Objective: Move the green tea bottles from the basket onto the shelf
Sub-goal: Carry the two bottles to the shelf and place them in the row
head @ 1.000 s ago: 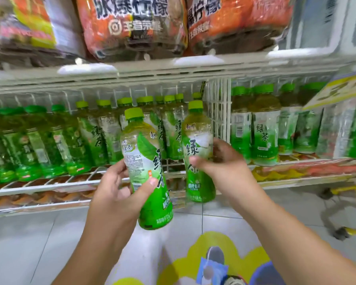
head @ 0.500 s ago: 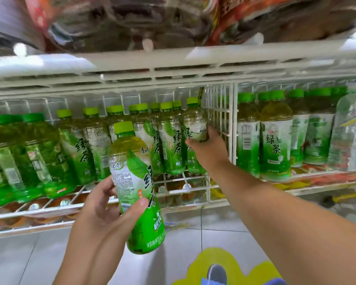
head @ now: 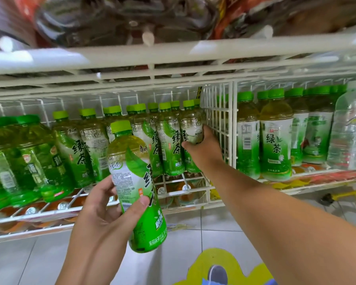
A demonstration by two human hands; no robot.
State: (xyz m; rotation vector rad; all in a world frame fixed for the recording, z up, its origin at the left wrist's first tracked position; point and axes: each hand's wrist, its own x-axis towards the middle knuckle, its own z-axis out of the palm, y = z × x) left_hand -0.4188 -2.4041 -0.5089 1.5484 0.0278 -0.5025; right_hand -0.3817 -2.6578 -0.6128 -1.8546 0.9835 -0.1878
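A white wire shelf (head: pixel 185 183) holds a crowded row of green tea bottles. My right hand (head: pixel 203 149) grips one bottle (head: pixel 191 128) standing against the wire divider (head: pixel 218 120). My left hand (head: pixel 105 210) grips a second bottle (head: pixel 136 182), tilted, before the shelf edge.

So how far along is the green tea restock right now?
Done: a row of green tea bottles already stands on the wire shelf. In hand: the right hand is setting a bottle at the row's right end, beside the wire divider. Left: the left hand holds another bottle off the shelf. The basket is out of view.
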